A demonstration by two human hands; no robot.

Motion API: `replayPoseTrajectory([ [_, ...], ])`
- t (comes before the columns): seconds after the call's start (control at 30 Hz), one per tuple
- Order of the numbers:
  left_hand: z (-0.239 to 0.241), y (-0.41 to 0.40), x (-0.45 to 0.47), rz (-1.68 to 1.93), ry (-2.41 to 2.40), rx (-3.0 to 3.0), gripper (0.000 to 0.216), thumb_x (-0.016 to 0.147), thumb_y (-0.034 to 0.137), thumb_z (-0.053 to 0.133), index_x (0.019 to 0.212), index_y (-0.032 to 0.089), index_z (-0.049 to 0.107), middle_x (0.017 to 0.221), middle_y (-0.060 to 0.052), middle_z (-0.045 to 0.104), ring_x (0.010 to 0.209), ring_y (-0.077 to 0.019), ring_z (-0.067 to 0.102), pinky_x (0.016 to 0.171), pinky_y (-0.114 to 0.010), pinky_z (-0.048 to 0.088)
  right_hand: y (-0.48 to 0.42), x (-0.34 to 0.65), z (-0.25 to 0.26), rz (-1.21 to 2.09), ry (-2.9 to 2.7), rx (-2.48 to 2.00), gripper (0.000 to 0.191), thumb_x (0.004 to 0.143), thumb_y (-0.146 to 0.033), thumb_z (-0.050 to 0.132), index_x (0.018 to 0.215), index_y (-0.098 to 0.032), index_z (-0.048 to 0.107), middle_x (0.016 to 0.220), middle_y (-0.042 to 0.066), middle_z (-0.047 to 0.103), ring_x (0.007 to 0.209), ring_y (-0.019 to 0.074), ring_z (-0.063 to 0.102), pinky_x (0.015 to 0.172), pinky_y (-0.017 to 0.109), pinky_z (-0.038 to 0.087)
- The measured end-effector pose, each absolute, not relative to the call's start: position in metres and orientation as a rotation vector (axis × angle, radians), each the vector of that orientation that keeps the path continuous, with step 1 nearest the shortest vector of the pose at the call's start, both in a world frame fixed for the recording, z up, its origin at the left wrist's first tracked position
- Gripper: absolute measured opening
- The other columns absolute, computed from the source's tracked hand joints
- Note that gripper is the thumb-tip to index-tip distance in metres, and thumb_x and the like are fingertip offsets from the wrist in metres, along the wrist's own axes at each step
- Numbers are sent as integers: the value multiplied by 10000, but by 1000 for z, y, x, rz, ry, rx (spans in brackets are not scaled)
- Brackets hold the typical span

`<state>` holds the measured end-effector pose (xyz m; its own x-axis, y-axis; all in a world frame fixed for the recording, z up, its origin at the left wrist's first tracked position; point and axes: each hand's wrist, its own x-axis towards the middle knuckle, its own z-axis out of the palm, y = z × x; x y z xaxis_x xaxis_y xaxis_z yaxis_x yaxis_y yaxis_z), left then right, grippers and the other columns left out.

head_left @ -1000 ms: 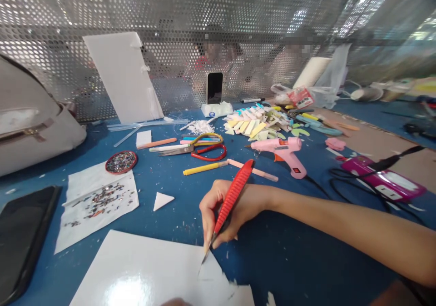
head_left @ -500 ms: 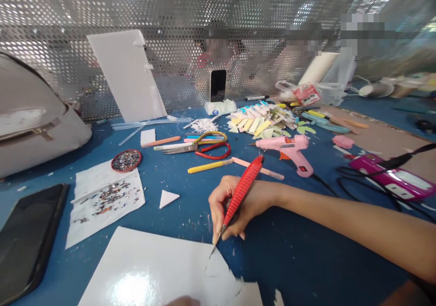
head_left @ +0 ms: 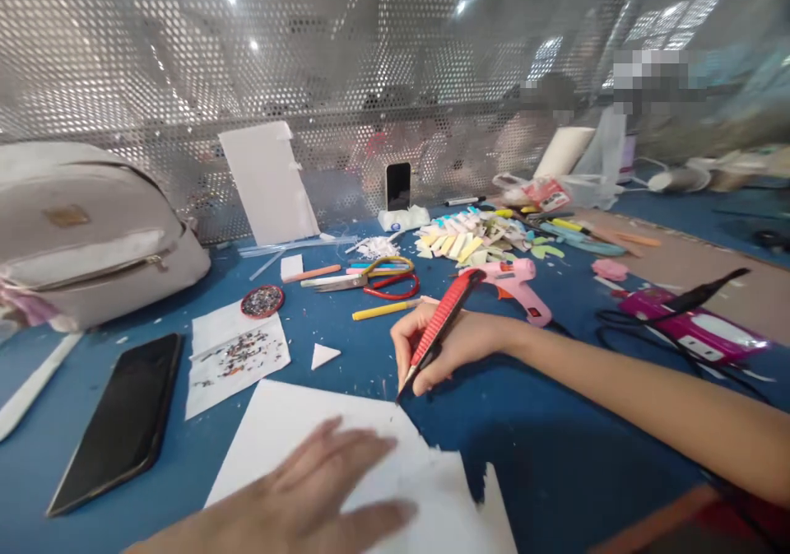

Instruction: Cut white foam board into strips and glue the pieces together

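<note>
My right hand (head_left: 435, 348) grips a red-handled craft knife (head_left: 439, 328), its blade tip touching the far right edge of a white sheet (head_left: 290, 430) that lies on the blue table (head_left: 543, 447). My left hand (head_left: 296, 496) lies flat on the near part of that sheet with fingers stretched out. The sheet's right edge is ragged, with a jagged white offcut (head_left: 494, 505) beside it. A small white triangle (head_left: 322, 356) rests on the table just beyond the sheet.
A black phone (head_left: 120, 418) lies at the left, a grey bag (head_left: 86, 233) behind it. White paper with glitter bits (head_left: 234, 356), a round dish (head_left: 262, 300), scissors (head_left: 370, 278), a pink glue gun (head_left: 515, 282), coloured foam pieces (head_left: 469, 237) and a purple power strip (head_left: 697, 328) lie around. A perforated metal screen (head_left: 346, 85) closes the back.
The view has tilted and pulled back. My left hand has come onto the sheet from the near edge. The knife has moved along to the sheet's far edge.
</note>
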<state>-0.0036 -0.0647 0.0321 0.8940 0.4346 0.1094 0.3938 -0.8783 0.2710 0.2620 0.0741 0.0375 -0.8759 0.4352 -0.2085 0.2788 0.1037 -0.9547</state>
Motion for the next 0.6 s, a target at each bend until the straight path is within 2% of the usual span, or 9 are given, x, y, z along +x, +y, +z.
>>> replayPoseTrajectory([
  [0.1, 34, -63, -11, 141, 726, 2980, 678, 949, 386, 577, 1525, 172, 289, 1540, -207, 368, 1420, -370, 338, 1108, -542, 337, 69, 274, 54, 1601, -2367, -792, 324, 659, -367, 857, 749, -136, 649, 737, 15, 697, 644, 133, 637, 561, 208, 490],
  [0.2, 35, -63, -11, 130, 808, 3030, 741, 944, 426, 569, 1545, 160, 226, 1557, -216, 332, 1418, -399, 330, 1095, -562, 353, 60, 283, 60, 1369, -2369, -873, 297, 704, -384, 827, 770, -148, 659, 775, 12, 692, 705, 145, 635, 613, 221, 479],
  [0.3, 41, -62, -5, 147, 831, 3006, 813, 904, 574, 550, 1538, 159, 253, 1548, -215, 355, 1400, -416, 359, 1093, -580, 350, 53, 284, 58, 1312, -2377, -882, 292, 728, -395, 806, 781, -150, 657, 797, 12, 696, 729, 152, 640, 651, 237, 476],
  [0.4, 44, -57, 4, 116, 882, 2977, 825, 894, 627, 520, 1532, 169, 264, 1540, -224, 367, 1407, -410, 350, 1099, -597, 328, 49, 278, 55, 1323, -2427, -844, 301, 724, -403, 807, 816, -151, 671, 816, 20, 704, 751, 166, 652, 647, 242, 472],
  [0.5, 37, -50, 10, 94, 870, 2929, 949, 834, 701, 540, 1539, 152, 221, 1505, -247, 405, 1401, -429, 346, 1091, -631, 313, 48, 271, 57, 1347, -2420, -790, 311, 712, -410, 813, 820, -155, 671, 833, 23, 706, 756, 167, 653, 652, 243, 475],
  [0.6, 25, -47, 11, 173, 872, 2863, 995, 796, 722, 571, 1529, 145, 222, 1401, -222, 500, 1308, -393, 470, 1092, -579, 356, 49, 271, 61, 1392, -2276, -835, 317, 735, -426, 788, 813, -159, 634, 757, 1, 672, 684, 148, 635, 615, 234, 468],
])
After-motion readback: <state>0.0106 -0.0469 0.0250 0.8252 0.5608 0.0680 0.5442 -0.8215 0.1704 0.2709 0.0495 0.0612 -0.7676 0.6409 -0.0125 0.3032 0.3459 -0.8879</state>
